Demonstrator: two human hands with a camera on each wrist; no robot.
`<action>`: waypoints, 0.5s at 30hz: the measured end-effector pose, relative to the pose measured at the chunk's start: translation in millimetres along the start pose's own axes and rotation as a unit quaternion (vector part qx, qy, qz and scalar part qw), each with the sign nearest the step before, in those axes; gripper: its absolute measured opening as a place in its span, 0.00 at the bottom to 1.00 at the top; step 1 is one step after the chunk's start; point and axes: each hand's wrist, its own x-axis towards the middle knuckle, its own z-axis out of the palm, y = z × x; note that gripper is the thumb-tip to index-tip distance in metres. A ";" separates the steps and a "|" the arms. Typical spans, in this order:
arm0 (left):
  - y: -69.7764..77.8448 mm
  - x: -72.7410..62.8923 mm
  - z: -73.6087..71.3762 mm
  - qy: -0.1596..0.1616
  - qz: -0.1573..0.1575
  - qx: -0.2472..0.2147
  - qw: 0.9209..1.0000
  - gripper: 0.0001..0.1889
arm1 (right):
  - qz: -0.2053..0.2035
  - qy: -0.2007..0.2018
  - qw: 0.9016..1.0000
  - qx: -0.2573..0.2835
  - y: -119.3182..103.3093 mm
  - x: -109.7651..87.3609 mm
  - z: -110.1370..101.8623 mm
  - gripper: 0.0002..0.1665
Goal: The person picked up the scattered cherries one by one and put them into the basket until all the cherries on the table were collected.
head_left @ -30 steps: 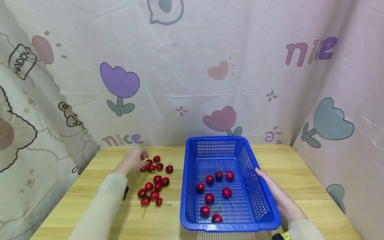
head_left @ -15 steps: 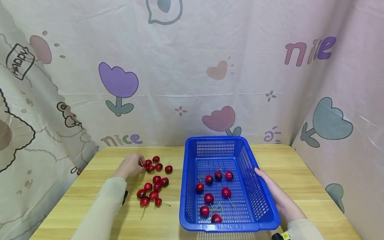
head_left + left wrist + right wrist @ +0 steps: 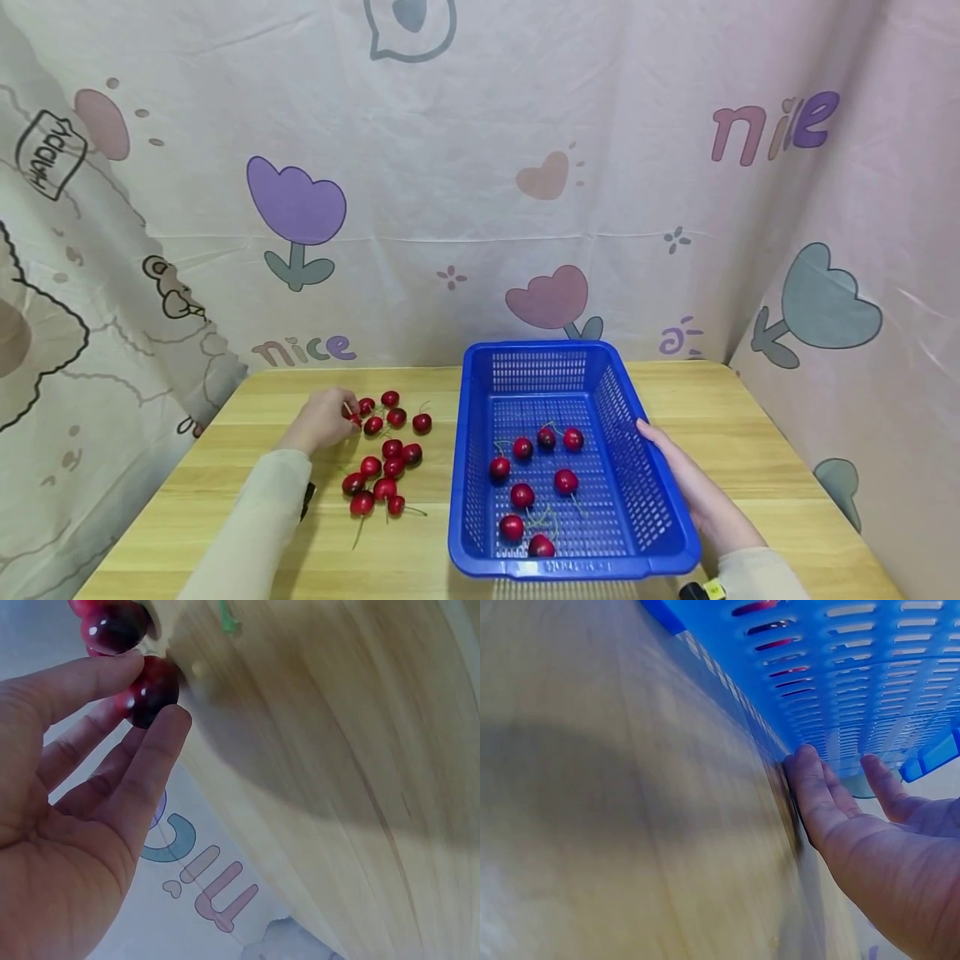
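In the head view my left hand point(image 3: 324, 419) is at the left of the table, at the edge of a loose group of cherries. Between thumb and fingertips it pinches a dark red cherry point(image 3: 154, 690), seen closely in the left wrist view. Another cherry point(image 3: 112, 628) lies just past the thumb. My right hand point(image 3: 693, 483) is against the right side of a blue plastic basket point(image 3: 576, 568). In the right wrist view its fingers point(image 3: 814, 784) look fairly straight, touching or close to the slotted wall. Several stemmed cherries point(image 3: 566, 481) lie inside the basket.
A second loose group of cherries point(image 3: 385, 489) lies on the wooden table point(image 3: 420, 558), nearer to me and left of the basket. One cherry point(image 3: 422, 423) sits a little apart. A printed cloth point(image 3: 420, 208) hangs behind the table and along both sides.
My left hand has closed its fingertips on a cherry at the group's left side and drawn it slightly left, away from its neighbours. The right hand and basket stay in place.
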 end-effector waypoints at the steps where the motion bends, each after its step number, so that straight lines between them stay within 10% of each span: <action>1: 0.1 -0.8 -0.3 0.001 0.001 0.001 1.000 0.10 | 0.000 0.004 1.000 -0.002 0.0 0.0 0.3 0.58; 15: 6.3 -9.2 -7.6 0.008 0.003 -0.005 1.000 0.10 | 0.002 0.016 1.000 -0.002 0.9 -0.3 2.1 0.58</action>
